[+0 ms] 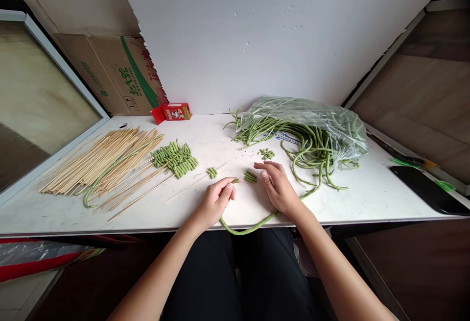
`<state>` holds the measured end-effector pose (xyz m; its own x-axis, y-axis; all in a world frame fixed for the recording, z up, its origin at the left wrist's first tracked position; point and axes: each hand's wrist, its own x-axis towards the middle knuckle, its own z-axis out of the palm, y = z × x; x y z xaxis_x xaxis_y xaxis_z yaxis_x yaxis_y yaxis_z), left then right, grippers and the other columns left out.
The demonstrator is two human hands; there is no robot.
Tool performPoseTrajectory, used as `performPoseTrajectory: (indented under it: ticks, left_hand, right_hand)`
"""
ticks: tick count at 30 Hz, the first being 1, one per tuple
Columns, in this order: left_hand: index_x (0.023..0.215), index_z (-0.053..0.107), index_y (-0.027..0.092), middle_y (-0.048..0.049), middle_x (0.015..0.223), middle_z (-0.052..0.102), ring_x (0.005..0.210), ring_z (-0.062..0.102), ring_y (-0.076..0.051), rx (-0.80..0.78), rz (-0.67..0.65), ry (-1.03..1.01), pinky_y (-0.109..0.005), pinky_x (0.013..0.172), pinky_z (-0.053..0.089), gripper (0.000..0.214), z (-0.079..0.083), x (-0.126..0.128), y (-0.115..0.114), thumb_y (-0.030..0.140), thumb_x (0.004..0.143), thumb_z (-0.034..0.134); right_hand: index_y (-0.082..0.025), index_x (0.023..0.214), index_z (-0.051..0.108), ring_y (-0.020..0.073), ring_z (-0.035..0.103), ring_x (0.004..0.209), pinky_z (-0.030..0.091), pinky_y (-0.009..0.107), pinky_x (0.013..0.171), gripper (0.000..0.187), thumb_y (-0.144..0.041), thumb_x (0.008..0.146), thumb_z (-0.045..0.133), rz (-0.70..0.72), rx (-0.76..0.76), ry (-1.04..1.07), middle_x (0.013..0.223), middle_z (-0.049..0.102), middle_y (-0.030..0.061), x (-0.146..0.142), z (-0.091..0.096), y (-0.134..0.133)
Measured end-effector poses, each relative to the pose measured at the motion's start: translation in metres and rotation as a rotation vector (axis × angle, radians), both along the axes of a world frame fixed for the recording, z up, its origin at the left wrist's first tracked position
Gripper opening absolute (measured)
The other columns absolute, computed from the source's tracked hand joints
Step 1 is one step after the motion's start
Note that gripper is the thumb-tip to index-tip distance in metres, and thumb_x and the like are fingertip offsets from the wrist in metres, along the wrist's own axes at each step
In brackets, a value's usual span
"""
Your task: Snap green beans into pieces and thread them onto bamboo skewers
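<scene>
My left hand [216, 198] is curled and pinches the end of a long green bean [253, 226] that loops off the table's front edge and back up on the right. My right hand [277, 184] rests on the white table [367, 198] with fingers partly stretched, fingertips beside a few cut bean pieces [250, 177]. A skewer with bean pieces threaded on it [211, 172] lies just beyond my left hand. Several finished bean skewers [176, 159] lie further left.
A heap of bamboo skewers [99, 161] covers the left of the table. A plastic bag of long beans [312, 130] sits at the back right. A red carton [172, 111] and cardboard box [117, 73] stand behind. A black phone [428, 188] lies at the right.
</scene>
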<state>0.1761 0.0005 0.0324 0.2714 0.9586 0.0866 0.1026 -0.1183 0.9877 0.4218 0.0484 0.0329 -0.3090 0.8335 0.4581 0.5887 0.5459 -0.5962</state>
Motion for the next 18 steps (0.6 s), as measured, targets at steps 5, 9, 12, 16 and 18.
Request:
performPoseTrajectory:
  ticks: [5, 9, 12, 16, 18]
  left_hand:
    - [0.152, 0.052, 0.019, -0.0049, 0.091, 0.068, 0.054, 0.044, -0.008, 0.018, -0.003, -0.025, -0.023, 0.053, 0.038, 0.053, -0.002, 0.0, 0.0, 0.05, 0.108, 0.051]
    - [0.161, 0.039, 0.022, -0.0062, 0.09, 0.073, 0.07, 0.062, -0.014, 0.046, 0.004, -0.008, -0.024, 0.065, 0.047, 0.059, 0.001, 0.002, -0.002, 0.044, 0.108, 0.055]
    - [0.16, 0.04, 0.023, -0.0083, 0.099, 0.075, 0.09, 0.071, -0.019, 0.06, -0.005, 0.018, -0.03, 0.082, 0.054, 0.057, 0.003, 0.005, -0.005, 0.042, 0.109, 0.054]
    - [0.157, 0.045, 0.021, -0.0092, 0.101, 0.075, 0.098, 0.073, -0.021, 0.068, -0.002, 0.011, -0.033, 0.087, 0.056, 0.055, 0.005, 0.009, -0.006, 0.043, 0.108, 0.056]
    - [0.153, 0.05, 0.02, -0.0093, 0.1, 0.075, 0.092, 0.072, -0.021, 0.041, 0.021, 0.0, -0.029, 0.078, 0.055, 0.055, 0.005, 0.01, -0.006, 0.045, 0.105, 0.061]
  right_hand:
    - [-0.027, 0.132, 0.069, 0.0351, 0.057, 0.127, 0.05, 0.058, 0.107, 0.03, -0.036, 0.108, 0.054, 0.042, 0.077, 0.025, 0.122, 0.075, 0.0113, -0.009, 0.016, -0.008]
    - [-0.028, 0.137, 0.067, 0.0335, 0.059, 0.122, 0.053, 0.054, 0.103, 0.033, -0.03, 0.104, 0.063, 0.184, 0.075, 0.024, 0.12, 0.074, 0.0114, -0.025, 0.025, -0.02]
    - [-0.028, 0.13, 0.072, 0.031, 0.06, 0.112, 0.055, 0.05, 0.097, 0.028, -0.023, 0.104, 0.063, 0.24, 0.084, 0.041, 0.11, 0.075, 0.0101, -0.037, 0.023, -0.026]
    - [-0.027, 0.116, 0.078, 0.0293, 0.06, 0.1, 0.056, 0.047, 0.087, 0.024, -0.018, 0.104, 0.06, 0.212, 0.105, 0.088, 0.097, 0.075, 0.0093, -0.041, 0.02, -0.026]
    - [-0.027, 0.112, 0.078, 0.029, 0.06, 0.099, 0.056, 0.046, 0.086, 0.021, -0.019, 0.104, 0.059, 0.176, 0.12, 0.113, 0.095, 0.075, 0.0093, -0.037, 0.023, -0.024]
